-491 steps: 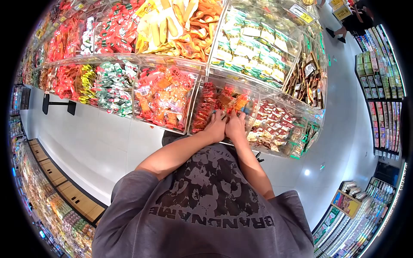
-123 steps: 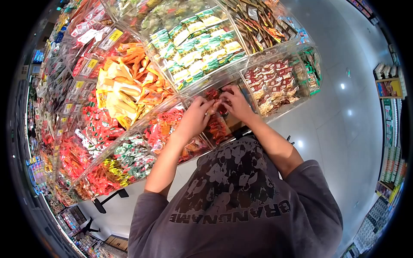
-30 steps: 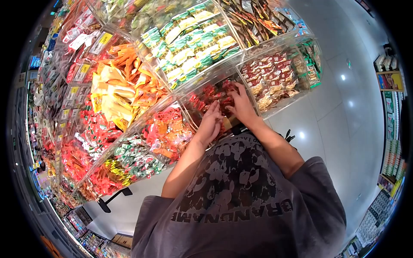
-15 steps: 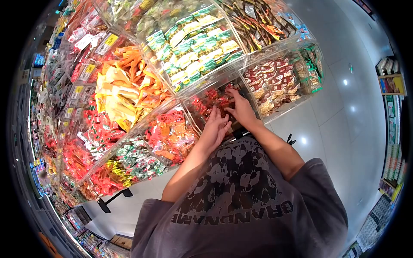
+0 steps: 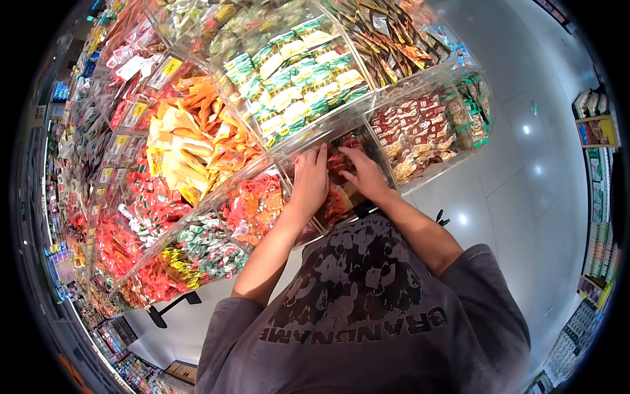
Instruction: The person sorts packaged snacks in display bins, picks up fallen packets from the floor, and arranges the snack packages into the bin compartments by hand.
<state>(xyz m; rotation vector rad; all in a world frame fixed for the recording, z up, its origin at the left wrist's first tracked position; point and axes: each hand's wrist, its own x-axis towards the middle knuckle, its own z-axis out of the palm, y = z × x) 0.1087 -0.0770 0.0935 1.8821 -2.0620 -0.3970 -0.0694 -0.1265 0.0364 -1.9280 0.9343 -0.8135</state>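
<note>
Both hands are inside a clear-walled bin with small red-wrapped packets [image 5: 335, 205] at its bottom. My left hand [image 5: 311, 180] lies along the bin's left side, back of the hand up, fingers stretched toward the far wall over the packets. To the right, my right hand [image 5: 365, 176] reaches in with bent fingers and the thumb apart, over the packets in the middle. Nothing shows held in either hand. The fingertips partly hide what they touch. Some dark bin floor shows between the packets.
Green-and-white packets [image 5: 302, 79] fill the bin beyond. Brown-and-cream packets [image 5: 417, 131] lie in the bin to the right, orange-red packets [image 5: 256, 207] to the left. Large orange bags [image 5: 190, 144] heap up farther left. Clear dividers separate the bins. Pale tiled floor [image 5: 512, 197] lies at right.
My left hand has moved left and farther into the bin, from the middle to its left side. My right hand has shifted slightly. More red packets show near the bin's front.
</note>
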